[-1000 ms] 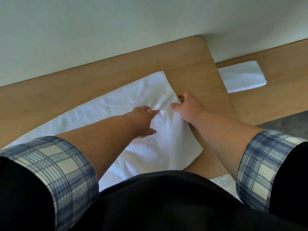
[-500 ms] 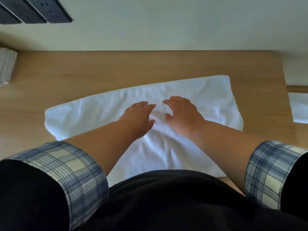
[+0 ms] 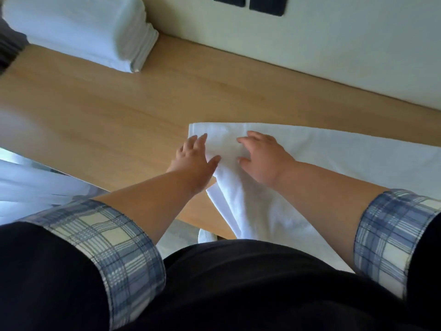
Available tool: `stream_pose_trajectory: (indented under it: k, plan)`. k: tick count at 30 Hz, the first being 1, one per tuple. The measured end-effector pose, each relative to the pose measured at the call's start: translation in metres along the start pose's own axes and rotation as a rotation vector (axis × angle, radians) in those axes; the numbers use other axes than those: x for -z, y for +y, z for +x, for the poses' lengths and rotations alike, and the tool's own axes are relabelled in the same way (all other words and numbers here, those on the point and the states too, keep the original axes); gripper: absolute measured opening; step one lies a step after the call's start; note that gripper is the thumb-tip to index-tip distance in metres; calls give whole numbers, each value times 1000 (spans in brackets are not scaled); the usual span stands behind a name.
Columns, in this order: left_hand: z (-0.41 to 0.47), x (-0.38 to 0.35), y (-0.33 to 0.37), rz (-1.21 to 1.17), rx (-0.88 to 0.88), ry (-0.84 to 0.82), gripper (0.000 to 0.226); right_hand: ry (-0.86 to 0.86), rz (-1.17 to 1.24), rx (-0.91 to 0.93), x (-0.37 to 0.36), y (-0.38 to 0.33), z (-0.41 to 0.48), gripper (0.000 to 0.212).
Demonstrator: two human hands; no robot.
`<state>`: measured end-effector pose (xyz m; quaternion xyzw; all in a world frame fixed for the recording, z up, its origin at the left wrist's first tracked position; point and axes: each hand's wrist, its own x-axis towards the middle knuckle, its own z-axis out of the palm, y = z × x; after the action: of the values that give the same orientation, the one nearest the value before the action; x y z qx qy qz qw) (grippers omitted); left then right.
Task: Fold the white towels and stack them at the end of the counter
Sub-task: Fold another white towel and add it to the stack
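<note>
1. I see the left hand (image 3: 193, 158) palm down with its fingers straight and slightly spread. It lies on the left edge of the flat white terry towel (image 3: 346, 158), thumb on the cloth, and holds nothing.
2. The right hand (image 3: 262, 158) is just beside it to the right, also palm down on the towel. Its fingers are spread and only gently bent, pressing rather than gripping.
3. The towel runs from under both hands far to the right, past the picture's edge. Its far left corner sits just beyond the left fingertips. Below the right wrist it drapes over the near edge of the light wooden counter (image 3: 107, 111).
4. Left of and beyond the left hand there is a broad stretch of bare counter.
5. Well beyond that hand, up to its left, a stack of folded white towels (image 3: 78, 27) sits against the pale wall.
6. Dark rectangular wall panels (image 3: 267, 3) are mounted beyond the right hand.
7. Blurred white fabric (image 3: 28, 182) lies below the counter edge, left of the left forearm.
</note>
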<state>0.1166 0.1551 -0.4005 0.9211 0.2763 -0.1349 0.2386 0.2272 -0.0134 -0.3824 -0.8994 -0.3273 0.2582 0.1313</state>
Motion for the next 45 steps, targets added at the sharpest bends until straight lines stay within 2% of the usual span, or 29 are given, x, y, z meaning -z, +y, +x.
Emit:
stream_pose_trajectory:
  k: [3,5,8,10,11,13,17,19,21,23,28,31,34,36,38,40,42,45]
  plan:
    - [25,8,-20,-432,276,-82,59,16,24,-5,-4,-35,30,55]
    - [41,9,-22,-691,363,-128,52,-16,49,-34,-7,-50,48,53]
    - [61,5,-20,-915,453,-175,44,-99,66,-76,-13,-58,65,51]
    - [68,8,-15,-981,481,-204,37,-75,111,-89,-14,-57,71,56]
    - [72,9,-12,-961,446,-208,36,-36,140,-94,-12,-56,75,60]
    - [77,12,-9,-808,269,-195,37,24,153,-123,-5,-52,85,68]
    - [75,22,-9,-702,20,-175,29,-100,166,-178,16,-49,108,79]
    - [77,23,-10,-713,-9,-184,31,-172,139,-183,23,-51,113,69]
    - [81,23,-12,-722,-22,-176,38,-162,168,-220,25,-49,114,42]
    - [83,25,-15,-756,-37,-201,44,-61,239,-293,26,-47,115,26]
    - [81,24,-19,-816,-36,-502,56,214,280,-443,28,-43,130,19]
    - [79,23,-23,-839,-66,-555,56,343,291,-514,35,-36,141,15]
    - [78,27,-28,-770,-118,-593,50,475,418,-611,44,-28,148,17]
    - [76,28,-30,-755,-101,-532,52,471,570,-599,43,-28,149,22]
    - [75,31,-33,-818,-2,-425,51,439,683,-530,36,-34,143,24]
    - [74,36,-35,-860,83,-355,38,406,625,-432,24,-43,130,33]
    - [75,39,-34,-826,90,-358,34,363,462,-312,9,-52,112,49]
    - [78,39,-29,-805,165,-447,38,354,405,-192,-11,-72,74,45]
